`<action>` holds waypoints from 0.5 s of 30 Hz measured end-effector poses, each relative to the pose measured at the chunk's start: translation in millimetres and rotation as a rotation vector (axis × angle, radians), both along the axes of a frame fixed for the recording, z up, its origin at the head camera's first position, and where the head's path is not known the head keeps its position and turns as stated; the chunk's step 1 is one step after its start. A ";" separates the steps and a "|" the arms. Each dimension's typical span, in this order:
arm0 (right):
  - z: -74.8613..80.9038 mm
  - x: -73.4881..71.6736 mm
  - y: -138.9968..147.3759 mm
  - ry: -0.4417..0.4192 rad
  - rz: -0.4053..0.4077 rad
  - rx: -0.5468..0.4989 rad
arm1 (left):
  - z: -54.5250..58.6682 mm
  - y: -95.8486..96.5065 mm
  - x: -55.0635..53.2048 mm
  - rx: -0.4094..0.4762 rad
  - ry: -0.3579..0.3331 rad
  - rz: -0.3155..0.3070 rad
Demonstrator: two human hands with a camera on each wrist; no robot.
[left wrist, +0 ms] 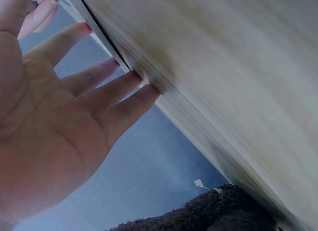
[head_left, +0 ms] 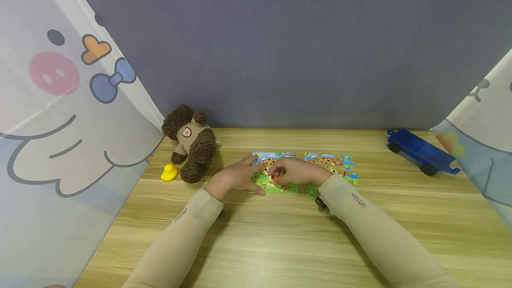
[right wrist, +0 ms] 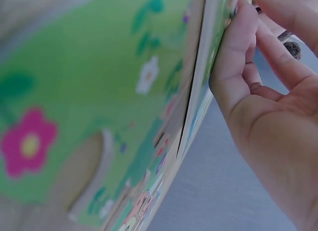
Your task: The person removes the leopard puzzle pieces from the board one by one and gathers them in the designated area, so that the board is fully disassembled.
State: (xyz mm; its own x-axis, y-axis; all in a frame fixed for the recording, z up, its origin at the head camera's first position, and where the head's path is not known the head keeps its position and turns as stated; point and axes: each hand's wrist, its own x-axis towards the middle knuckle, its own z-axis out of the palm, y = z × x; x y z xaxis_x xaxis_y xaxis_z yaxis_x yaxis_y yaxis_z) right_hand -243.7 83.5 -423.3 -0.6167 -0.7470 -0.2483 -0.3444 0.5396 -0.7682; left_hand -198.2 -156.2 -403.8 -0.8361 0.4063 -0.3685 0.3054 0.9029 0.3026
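In the head view a leopard puzzle (head_left: 289, 188) lies on the table under both hands. My left hand (head_left: 239, 177) spreads over its left side; in the left wrist view the straight fingertips touch the board edge. The right hand (head_left: 294, 170) is over the middle of the puzzle, its fingers curled. In the right wrist view the thumb and forefinger pinch a small puzzle piece (right wrist: 238, 3) at the board surface, mostly hidden by the fingers. Beside it on the right lies a second leopard puzzle (head_left: 349, 162) with gaps between its pieces, partly covered by the right forearm.
A brown teddy bear (head_left: 194, 146) lies at the back left, with a yellow rubber duck (head_left: 170, 173) near it. A blue toy wagon (head_left: 422, 151) stands at the back right. Behind the wooden table (head_left: 256, 243) rises a grey partition (head_left: 272, 48).
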 end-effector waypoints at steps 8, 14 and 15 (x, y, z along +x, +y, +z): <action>-1.6 2.1 -0.4 0.034 -0.016 -0.019 | -1.3 -0.2 -0.7 0.000 -0.006 0.006; -3.5 2.7 -1.9 0.047 -0.040 -0.021 | -2.4 -0.6 -1.4 -0.005 0.001 -0.001; -3.8 2.6 -2.2 0.043 -0.041 -0.024 | -2.5 -0.7 -1.7 -0.009 0.002 -0.002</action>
State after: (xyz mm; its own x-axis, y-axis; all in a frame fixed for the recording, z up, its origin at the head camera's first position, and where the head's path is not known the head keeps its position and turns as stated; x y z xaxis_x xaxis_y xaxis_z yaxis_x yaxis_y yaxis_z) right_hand -241.2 81.4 -427.1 -0.6568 -0.7262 -0.2030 -0.3556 0.5357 -0.7659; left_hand -199.9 -156.9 -406.4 -0.8361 0.4050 -0.3701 0.3083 0.9049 0.2936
